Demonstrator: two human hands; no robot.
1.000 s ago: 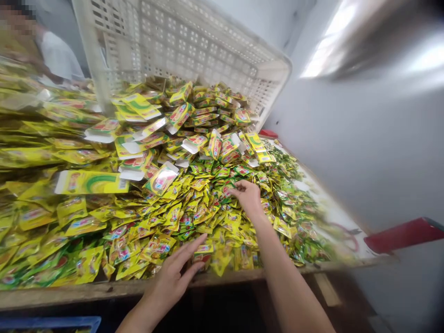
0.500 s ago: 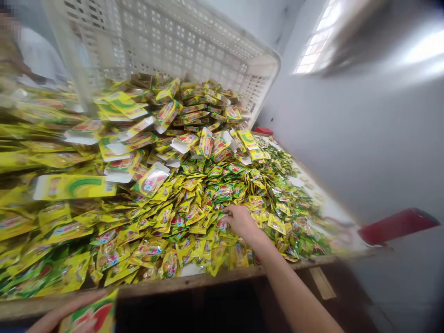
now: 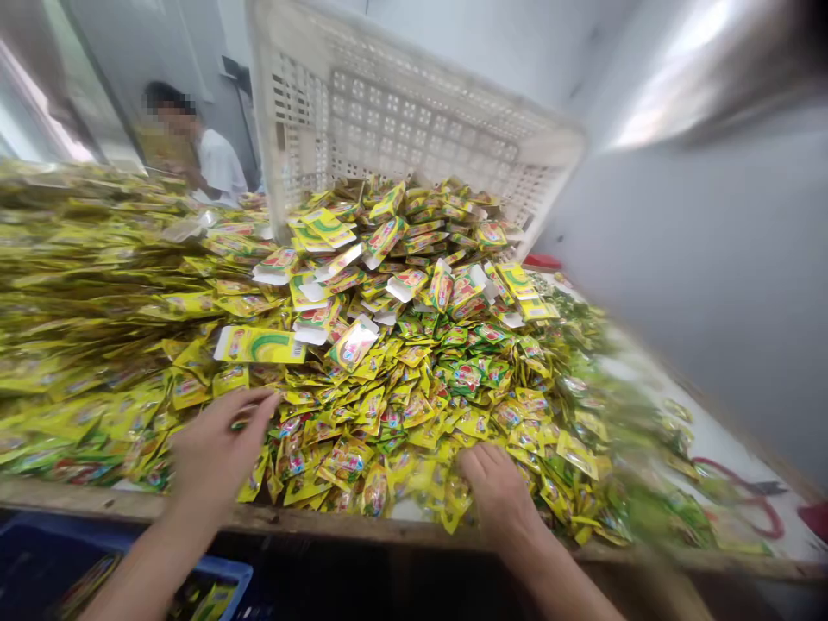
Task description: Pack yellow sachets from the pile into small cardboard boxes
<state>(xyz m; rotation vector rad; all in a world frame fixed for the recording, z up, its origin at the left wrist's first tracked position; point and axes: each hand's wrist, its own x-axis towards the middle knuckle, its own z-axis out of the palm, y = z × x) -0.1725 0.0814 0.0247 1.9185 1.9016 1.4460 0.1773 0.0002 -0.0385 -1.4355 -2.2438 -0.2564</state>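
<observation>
Sachets (image 3: pixel 414 405) heaped right up to the desk (image 3: pixel 310 522) edge. Left hand (image 3: pixel 216 448) flat on top, fingers spread; right hand (image 3: pixel 498 492) curled into the pile beside it, holding any or none, cannot tell. Risk: loose ones swept over the near edge, with some at the lip already. Crate (image 3: pixel 401 112) tipped beyond.

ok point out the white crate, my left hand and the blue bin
white crate (image 3: pixel 414 112): head view, perforated wall
left hand (image 3: pixel 216 448): head view, back of hand
blue bin (image 3: pixel 223 572): head view, near rim
</observation>
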